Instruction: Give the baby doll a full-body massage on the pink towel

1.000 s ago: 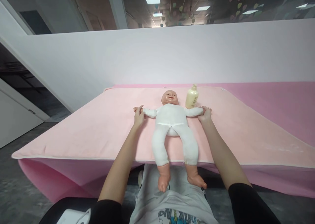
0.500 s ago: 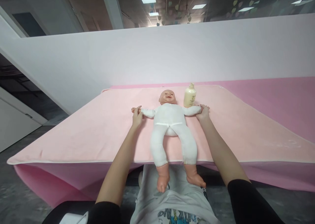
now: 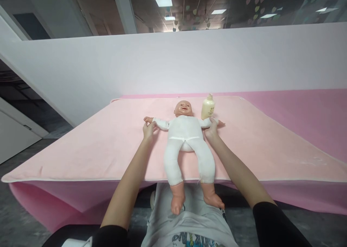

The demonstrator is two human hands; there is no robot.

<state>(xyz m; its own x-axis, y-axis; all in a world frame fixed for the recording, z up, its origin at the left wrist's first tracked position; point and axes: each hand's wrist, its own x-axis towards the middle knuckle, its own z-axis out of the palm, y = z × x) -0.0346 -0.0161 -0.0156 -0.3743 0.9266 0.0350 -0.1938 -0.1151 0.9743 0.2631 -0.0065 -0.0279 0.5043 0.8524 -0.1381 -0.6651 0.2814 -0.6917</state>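
A baby doll [image 3: 185,127] with a white cloth body lies face up, its arms spread and its feet past the table's front edge. My left hand [image 3: 149,130] is closed round the doll's arm on the left, near the wrist. On the other side my right hand [image 3: 211,128] grips the doll's other arm along the white sleeve, between elbow and wrist. Just behind that arm stands a pale yellow pump bottle [image 3: 208,107], upright.
A light pink blanket [image 3: 89,142] covers the table, over a darker pink cloth [image 3: 311,113]. A white partition [image 3: 217,59] rises behind the table. My lap lies below the front edge.
My right hand has moved left along the doll's arm, from the wrist onto the sleeve. My left hand still holds the other arm, with its fingers slightly lower.
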